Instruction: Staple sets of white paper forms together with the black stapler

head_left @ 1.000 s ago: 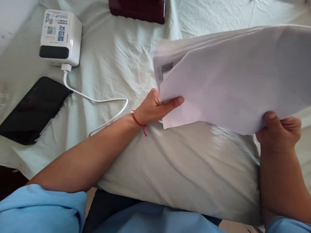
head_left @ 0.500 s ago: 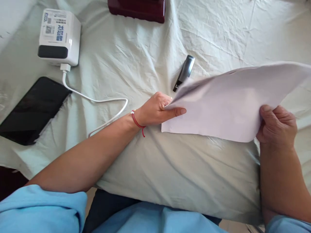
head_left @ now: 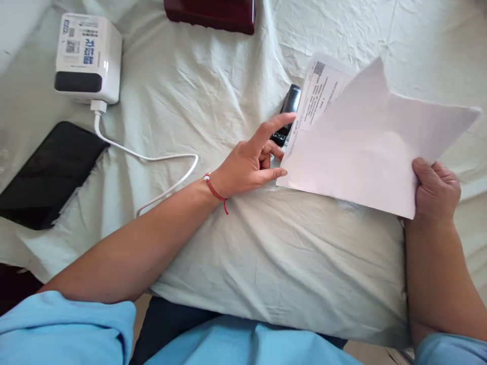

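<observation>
**Papers held above a wrinkled sheet**

The right hand (head_left: 436, 190) has its grip pinched on the lower right corner of the sheaf of white papers (head_left: 365, 152), thumb on top, and the sheets fan out above the surface. The left hand (head_left: 253, 162) sits at the papers' left edge, its grip spread, forefinger stretched out, thumb tip just touching the bottom sheet. A small black device (head_left: 288, 109) lies half tucked under the printed page, right by that forefinger. All of it sits over a pale green, heavily creased sheet (head_left: 213, 91). Far left, a white box-shaped unit (head_left: 88, 58) trails a white cable (head_left: 152, 159), with a black phone (head_left: 47, 172) beside it. A dark red case (head_left: 211, 14) sits at the top edge.
</observation>
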The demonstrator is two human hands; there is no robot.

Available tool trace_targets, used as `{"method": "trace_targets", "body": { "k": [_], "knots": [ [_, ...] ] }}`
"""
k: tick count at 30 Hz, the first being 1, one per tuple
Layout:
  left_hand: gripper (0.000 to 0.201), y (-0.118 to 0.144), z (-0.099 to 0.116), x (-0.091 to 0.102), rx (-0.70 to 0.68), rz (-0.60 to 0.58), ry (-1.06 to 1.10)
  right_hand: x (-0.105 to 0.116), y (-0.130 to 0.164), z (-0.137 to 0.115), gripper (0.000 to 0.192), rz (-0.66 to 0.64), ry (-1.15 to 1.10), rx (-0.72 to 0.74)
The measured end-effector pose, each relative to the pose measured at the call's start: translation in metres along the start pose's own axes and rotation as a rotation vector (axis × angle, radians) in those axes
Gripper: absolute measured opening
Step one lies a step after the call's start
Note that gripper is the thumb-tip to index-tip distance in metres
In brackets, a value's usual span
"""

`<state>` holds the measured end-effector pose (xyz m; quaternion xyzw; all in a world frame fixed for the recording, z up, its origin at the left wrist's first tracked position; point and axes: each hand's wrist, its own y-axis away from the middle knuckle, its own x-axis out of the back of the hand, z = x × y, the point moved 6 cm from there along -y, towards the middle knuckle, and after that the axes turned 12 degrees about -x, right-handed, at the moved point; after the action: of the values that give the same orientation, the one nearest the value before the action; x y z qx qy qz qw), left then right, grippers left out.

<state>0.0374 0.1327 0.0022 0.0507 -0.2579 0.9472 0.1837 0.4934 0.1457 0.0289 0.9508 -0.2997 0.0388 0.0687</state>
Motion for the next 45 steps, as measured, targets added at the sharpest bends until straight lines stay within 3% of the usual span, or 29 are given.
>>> {"method": "trace_targets", "body": {
  "k": [5,16,21,23,25,30,34,37,42,45],
  "knots": [
    [0.055,0.0,0.007,-0.004,-0.073,-0.153,-0.186,-0.001,0.003,0.002,0.032,-0.006,0.047,-0.006],
    [0.065,-0.001,0.012,-0.005,-0.094,-0.221,-0.279,-0.002,0.004,0.004,0.038,0.007,0.05,-0.028],
    [0.025,-0.004,0.016,-0.005,-0.071,-0.23,-0.278,-0.004,0.006,0.001,0.034,0.0,0.052,-0.03],
    [0.017,-0.005,0.018,-0.006,-0.077,-0.235,-0.241,-0.005,0.006,-0.001,0.035,-0.004,0.063,-0.03],
    [0.023,-0.005,0.017,-0.005,-0.072,-0.204,-0.185,-0.006,0.006,-0.002,0.04,-0.006,0.072,-0.033],
    [0.069,0.002,0.003,0.003,-0.032,-0.008,-0.069,-0.009,0.013,-0.002,0.046,-0.082,0.127,-0.103],
    [0.084,0.007,-0.01,0.008,0.004,0.087,-0.094,-0.009,0.023,-0.001,0.054,-0.138,0.226,-0.188],
    [0.08,0.004,-0.008,0.012,0.014,0.143,-0.133,-0.01,0.029,-0.002,0.056,-0.19,0.3,-0.247],
    [0.058,0.002,0.002,0.014,0.075,0.181,-0.224,-0.012,0.034,-0.008,0.061,-0.21,0.344,-0.311],
    [0.059,0.004,0.001,0.014,0.139,0.218,-0.23,-0.013,0.037,-0.012,0.056,-0.215,0.347,-0.322]
  ]
}}
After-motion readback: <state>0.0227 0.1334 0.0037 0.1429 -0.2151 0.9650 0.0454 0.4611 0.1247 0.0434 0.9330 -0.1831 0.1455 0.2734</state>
